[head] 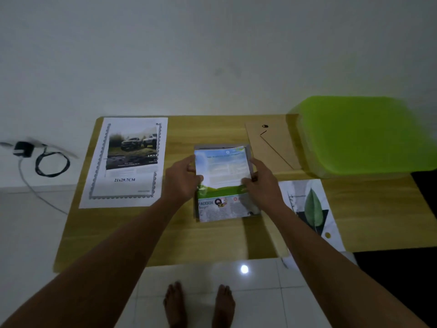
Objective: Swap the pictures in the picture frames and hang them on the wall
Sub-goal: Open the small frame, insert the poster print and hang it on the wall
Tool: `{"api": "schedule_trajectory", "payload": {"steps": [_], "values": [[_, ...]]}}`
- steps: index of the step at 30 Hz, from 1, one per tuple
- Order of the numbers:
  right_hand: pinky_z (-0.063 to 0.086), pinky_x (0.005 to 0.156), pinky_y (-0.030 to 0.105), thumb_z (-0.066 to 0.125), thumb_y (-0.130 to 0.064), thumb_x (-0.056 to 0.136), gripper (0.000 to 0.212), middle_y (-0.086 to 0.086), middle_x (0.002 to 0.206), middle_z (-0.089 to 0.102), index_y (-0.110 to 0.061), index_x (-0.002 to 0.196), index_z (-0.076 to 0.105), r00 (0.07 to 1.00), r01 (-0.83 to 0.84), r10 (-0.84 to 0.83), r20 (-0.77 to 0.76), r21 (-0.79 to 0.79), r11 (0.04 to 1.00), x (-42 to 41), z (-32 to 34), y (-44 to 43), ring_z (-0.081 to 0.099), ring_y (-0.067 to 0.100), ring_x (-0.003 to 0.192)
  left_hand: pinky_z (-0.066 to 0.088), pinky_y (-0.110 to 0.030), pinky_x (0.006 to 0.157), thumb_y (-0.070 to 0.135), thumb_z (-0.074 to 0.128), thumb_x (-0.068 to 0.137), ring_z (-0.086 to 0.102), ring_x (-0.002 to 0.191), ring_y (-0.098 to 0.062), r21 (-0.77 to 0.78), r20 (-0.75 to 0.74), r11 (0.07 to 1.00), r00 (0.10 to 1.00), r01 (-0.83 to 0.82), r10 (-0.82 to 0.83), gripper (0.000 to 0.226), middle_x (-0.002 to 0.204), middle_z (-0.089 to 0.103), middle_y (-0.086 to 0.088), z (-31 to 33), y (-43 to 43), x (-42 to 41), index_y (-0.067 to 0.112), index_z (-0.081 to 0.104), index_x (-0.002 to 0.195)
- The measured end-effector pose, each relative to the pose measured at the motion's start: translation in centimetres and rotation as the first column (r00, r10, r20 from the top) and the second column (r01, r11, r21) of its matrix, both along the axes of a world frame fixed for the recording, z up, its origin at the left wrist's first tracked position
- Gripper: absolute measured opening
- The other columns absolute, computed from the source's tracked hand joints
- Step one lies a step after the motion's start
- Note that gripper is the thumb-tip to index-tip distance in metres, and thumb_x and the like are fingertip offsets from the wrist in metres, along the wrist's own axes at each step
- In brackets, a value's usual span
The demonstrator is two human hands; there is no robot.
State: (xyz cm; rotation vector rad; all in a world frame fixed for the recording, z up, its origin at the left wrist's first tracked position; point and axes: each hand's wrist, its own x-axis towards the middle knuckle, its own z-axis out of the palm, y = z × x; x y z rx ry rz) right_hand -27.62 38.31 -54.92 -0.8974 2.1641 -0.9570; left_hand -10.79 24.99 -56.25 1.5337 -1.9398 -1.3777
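Observation:
A grey picture frame [248, 154] lies flat in the middle of the wooden table [212, 237]. A colourful printed sheet [222, 166] with blue sky, green band and text lies in it, its upper part lifted. My left hand [181, 179] pinches the sheet's left edge. Its right edge is pinched by my right hand [261, 183]. A large white print with two trucks [126, 162] lies at the left. To the right lies a leaf picture [312, 207]. The frame's brown backing board [272, 145] lies at the back right.
A green plastic box [364, 133] sits at the table's back right corner. A black charger with a coiled cable [42, 159] lies on the floor at the left. My bare feet [198, 304] stand on white tiles before the table. A white wall rises behind.

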Motion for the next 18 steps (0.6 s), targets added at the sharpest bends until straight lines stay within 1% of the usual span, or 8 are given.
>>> {"api": "schedule_trajectory", "payload": {"steps": [1, 3, 6, 7, 9, 13, 16, 18], "values": [[0.037, 0.054, 0.003, 0.061, -0.004, 0.092, 0.048, -0.006, 0.092, 0.057, -0.017, 0.137, 0.048, 1.0, -0.013, 0.013, -0.025, 0.01, 1.0, -0.3, -0.5, 0.1, 0.053, 0.007, 0.075, 0.059, -0.046, 0.072, 0.005, 0.074, 0.068, 0.069, 0.077, -0.026, -0.041, 0.022, 0.999, 1.0, 0.016, -0.015, 0.058, 0.081, 0.069, 0.007, 0.0, 0.1, -0.3, 0.029, 0.063, 0.118], [0.035, 0.054, 0.007, 0.063, -0.004, 0.092, 0.046, -0.005, 0.095, 0.058, -0.015, 0.135, 0.051, 0.997, -0.034, 0.036, -0.066, 0.032, 0.999, -0.7, -1.4, 0.1, 0.053, 0.01, 0.085, 0.058, -0.037, 0.073, 0.002, 0.074, 0.071, 0.069, 0.077, -0.022, -0.11, 0.045, 0.993, 0.998, 0.038, -0.034, 0.05, 0.089, 0.071, 0.002, -0.4, 0.2, -1.0, 0.019, 0.067, 0.118], [0.033, 0.057, 0.014, 0.061, -0.002, 0.091, 0.035, -0.005, 0.094, 0.059, -0.012, 0.125, 0.059, 0.99, -0.071, 0.078, -0.117, 0.063, 0.995, -1.3, -3.0, -0.1, 0.054, 0.012, 0.088, 0.042, -0.013, 0.08, 0.005, 0.075, 0.076, 0.062, 0.093, -0.015, -0.185, 0.148, 0.979, 0.987, 0.085, -0.058, 0.055, 0.111, 0.069, -0.009, -0.8, 0.1, -1.8, 0.009, 0.06, 0.129], [0.034, 0.058, 0.016, 0.06, -0.003, 0.091, 0.033, -0.004, 0.098, 0.06, -0.013, 0.122, 0.061, 0.984, -0.087, 0.097, -0.149, 0.073, 0.994, -1.5, -3.4, -0.2, 0.057, 0.015, 0.092, 0.042, -0.016, 0.083, 0.009, 0.076, 0.077, 0.062, 0.099, -0.019, -0.215, 0.188, 0.97, 0.979, 0.117, -0.077, 0.056, 0.116, 0.068, -0.011, -1.0, 0.1, -1.9, 0.008, 0.059, 0.13], [0.041, 0.07, 0.026, 0.059, -0.009, 0.092, 0.038, 0.007, 0.114, 0.058, -0.013, 0.13, 0.056, 0.955, -0.122, 0.152, -0.254, 0.129, 0.984, -1.7, -3.9, -0.4, 0.055, 0.026, 0.105, 0.047, -0.033, 0.091, 0.019, 0.076, 0.078, 0.06, 0.108, -0.031, -0.287, 0.263, 0.935, 0.956, 0.209, -0.133, 0.056, 0.12, 0.065, -0.015, -1.7, 0.0, -1.9, 0.009, 0.059, 0.131], [0.04, 0.101, 0.045, 0.056, -0.031, 0.093, 0.056, 0.012, 0.145, 0.044, -0.012, 0.144, 0.044, 0.794, -0.287, 0.377, -0.476, 0.254, 0.924, -1.6, -4.4, -0.1, 0.038, 0.032, 0.131, 0.047, -0.045, 0.096, 0.031, 0.074, 0.08, 0.05, 0.122, -0.037, -0.397, 0.417, 0.813, 0.873, 0.426, -0.254, 0.057, 0.134, 0.056, -0.017, -2.8, 0.3, -1.1, 0.005, 0.06, 0.129], [0.033, 0.11, 0.051, 0.047, -0.044, 0.091, 0.064, 0.013, 0.156, 0.033, -0.013, 0.147, 0.041, 0.727, -0.385, 0.494, -0.477, 0.311, 0.869, -2.0, -5.3, 0.5, 0.024, 0.031, 0.145, 0.04, -0.05, 0.105, 0.05, 0.062, 0.078, 0.038, 0.136, -0.034, -0.309, 0.542, 0.75, 0.756, 0.585, -0.367, 0.073, 0.148, 0.042, -0.015, -3.3, 0.0, -0.9, 0.006, 0.053, 0.136], [0.027, 0.114, 0.05, 0.042, -0.048, 0.092, 0.066, 0.012, 0.159, 0.028, -0.014, 0.149, 0.037, 0.715, -0.4, 0.521, -0.466, 0.338, 0.852, -2.1, -5.9, 0.6, 0.018, 0.03, 0.148, 0.036, -0.048, 0.109, 0.053, 0.057, 0.08, 0.031, 0.14, -0.031, -0.258, 0.588, 0.728, 0.701, 0.635, -0.403, 0.077, 0.153, 0.035, -0.013, -3.4, -0.4, -0.8, 0.007, 0.046, 0.141]]}}
